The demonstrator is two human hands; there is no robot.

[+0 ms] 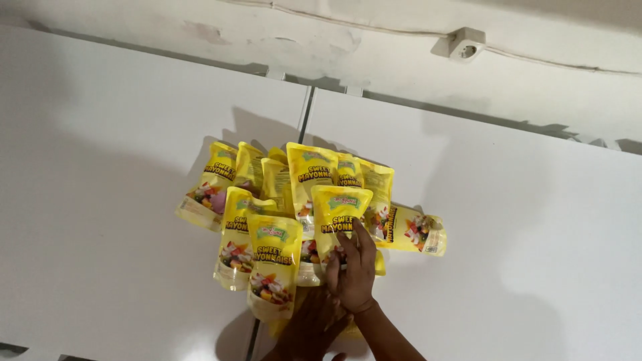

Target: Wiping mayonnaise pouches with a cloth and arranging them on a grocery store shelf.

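Pouches: yellow, heaped mid-counter across its seam | our right hand: fingers flat on front pouch, gripping nothing | our left hand: below, grip unclear

Not much of the person in shot, just 2 bare hands and a bit of forearm coming up from the bottom edge. The right hand has no glove, ring or watch that I can spot, and the wrist is bare, no sleeve reaching it. The left hand sits lower, mostly in shadow, so details there are hard to tell.
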